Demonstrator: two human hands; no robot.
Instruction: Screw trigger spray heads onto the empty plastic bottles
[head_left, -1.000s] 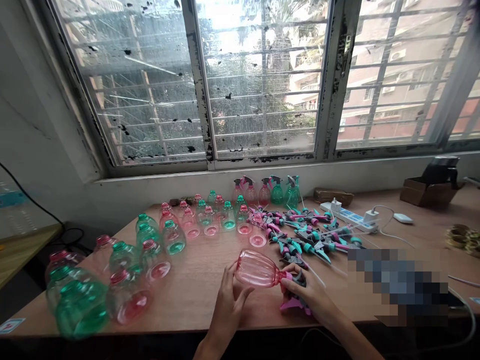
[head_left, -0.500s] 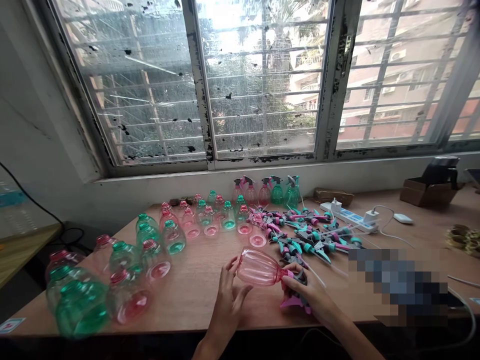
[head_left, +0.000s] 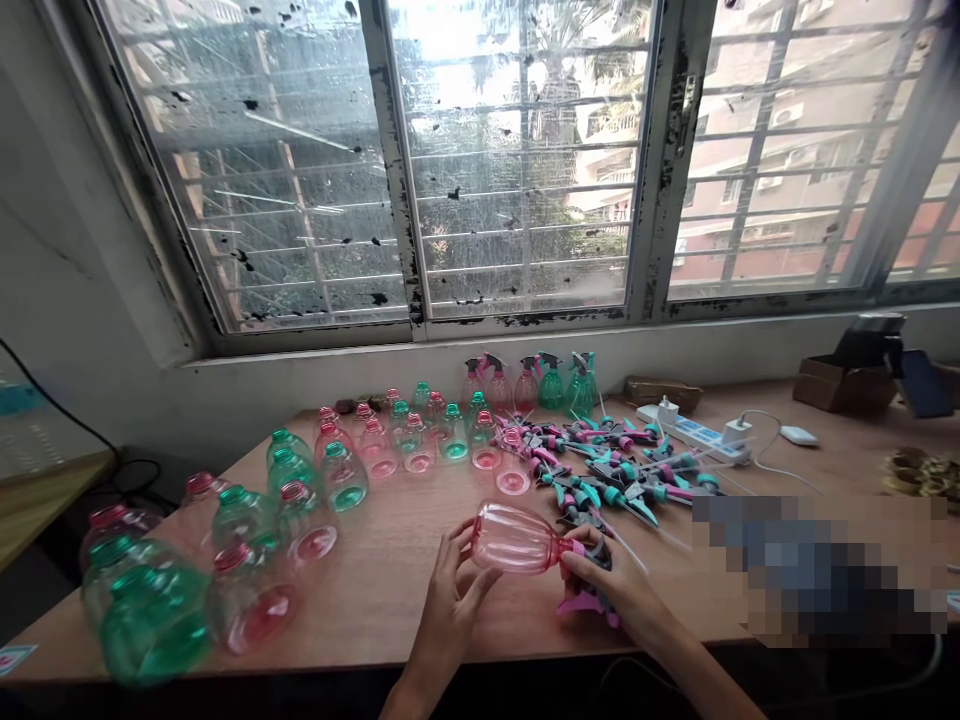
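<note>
A clear pink spray bottle [head_left: 514, 538] lies on its side in the air above the table's front, its base to the left and its neck to the right. My left hand [head_left: 454, 590] is closed round the base end, thumb below and fingers behind. At the neck, my right hand [head_left: 611, 580] grips the pink and grey spray head [head_left: 589, 603], whose pink trigger points down. The spray head sits at the bottle's mouth; whether it is fully screwed on I cannot tell. Beyond my hands lies a heap of loose spray heads [head_left: 611, 475] in pink, teal and grey.
Several open pink and green bottles [head_left: 349, 480] stand on the wooden table [head_left: 390, 600], left and behind. Bottles with spray heads [head_left: 551, 385] line the window wall. A power strip [head_left: 694, 435], a cardboard box [head_left: 840, 385] and a blurred patch [head_left: 810, 570] are at right.
My left thumb has come in against the bottle's underside. The bottle and my right hand hold almost the same place; the view has shifted slightly.
</note>
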